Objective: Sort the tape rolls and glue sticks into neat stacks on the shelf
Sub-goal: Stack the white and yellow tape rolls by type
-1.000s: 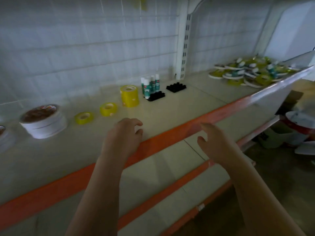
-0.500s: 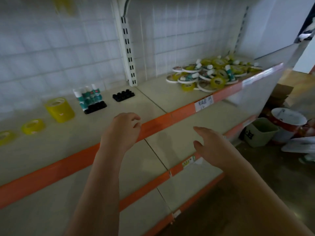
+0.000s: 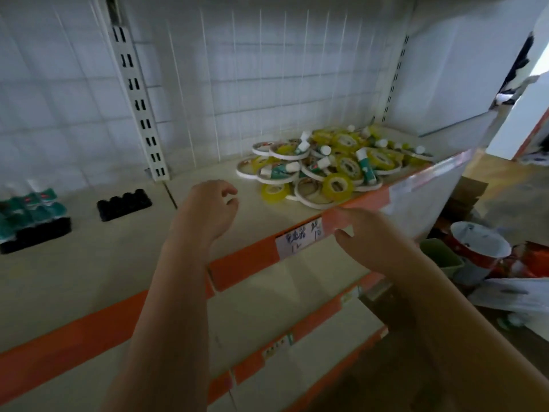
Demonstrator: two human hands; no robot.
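Now | left hand [image 3: 208, 208] fingers loosely curled, empty | right hand [image 3: 371, 242] fingers relaxed, empty | one mixed pile [image 3: 332, 168] | two black trays [image 3: 124, 203]

A red-and-white bucket [image 3: 481, 248] (beside a green bin [image 3: 439, 254]) sits on the floor.

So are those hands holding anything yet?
No. The left hand hovers loosely curled over the shelf; the right hand is by its orange edge. Neither touches the pile.
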